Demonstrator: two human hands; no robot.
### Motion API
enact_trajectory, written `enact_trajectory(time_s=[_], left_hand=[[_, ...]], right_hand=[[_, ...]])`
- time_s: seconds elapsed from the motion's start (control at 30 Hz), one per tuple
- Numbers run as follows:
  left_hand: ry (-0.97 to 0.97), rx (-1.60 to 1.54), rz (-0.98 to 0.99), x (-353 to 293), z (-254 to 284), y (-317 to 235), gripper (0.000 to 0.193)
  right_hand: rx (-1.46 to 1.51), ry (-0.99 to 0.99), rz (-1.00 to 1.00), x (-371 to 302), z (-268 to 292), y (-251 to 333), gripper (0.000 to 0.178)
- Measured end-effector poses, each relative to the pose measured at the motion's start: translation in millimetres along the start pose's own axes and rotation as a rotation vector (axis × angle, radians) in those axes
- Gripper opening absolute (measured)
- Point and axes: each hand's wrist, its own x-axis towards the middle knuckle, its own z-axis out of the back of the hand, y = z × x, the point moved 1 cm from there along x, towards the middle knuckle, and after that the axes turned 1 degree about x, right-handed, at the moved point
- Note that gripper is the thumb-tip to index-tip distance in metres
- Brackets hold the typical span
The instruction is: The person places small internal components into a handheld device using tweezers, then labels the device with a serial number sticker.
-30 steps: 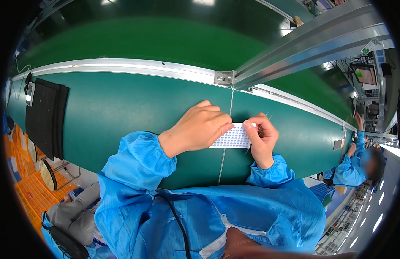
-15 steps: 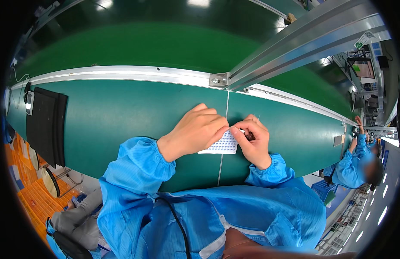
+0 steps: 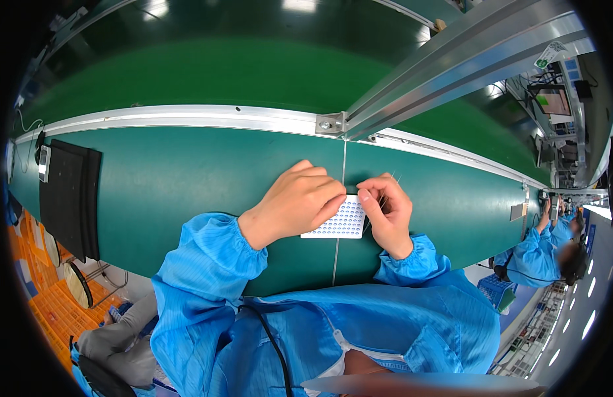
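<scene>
A white sheet (image 3: 343, 221) with rows of small round blue marks, looking like a label sheet, lies at the middle of the green bench. My left hand (image 3: 300, 198) is closed on its upper left part, thumb pressed along the edge. At the sheet's upper right corner is my right hand (image 3: 389, 208), thumb and index finger pinched together. A thin dark thing with fine pale tips (image 3: 395, 178) shows among the right fingers; its kind is too small to make out. Blue sleeves cover both my forearms.
Black mats (image 3: 71, 198) lie at the bench's left end, beside a small pale device (image 3: 44, 164). A metal rail (image 3: 207, 116) runs along the far edge, with an aluminium post (image 3: 452, 73) rising at right. A co-worker in blue (image 3: 528, 258) is at far right.
My right thumb and fingers have drawn back a little to the right from the sheet, so more of its upper right shows. My left hand keeps its grip.
</scene>
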Motion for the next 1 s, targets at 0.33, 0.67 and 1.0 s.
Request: enact_trajectory(time_s=[0.33, 0.67, 1.0], left_hand=[[0.026, 0.004, 0.017, -1.0, -0.5, 0.3, 0.008], [0.038, 0.008, -0.006, -1.4, -0.1, 0.8, 0.018], [0.048, 0.024, 0.016, 0.5, 0.2, -0.5, 0.018]], right_hand=[[0.291, -0.056, -0.098, -2.3, 4.2, -7.9, 0.035], [0.039, -0.261, 0.327, -9.4, -2.7, 1.9, 0.047], [-0.119, -0.394, 0.573, -22.1, -8.2, 15.7, 0.026]])
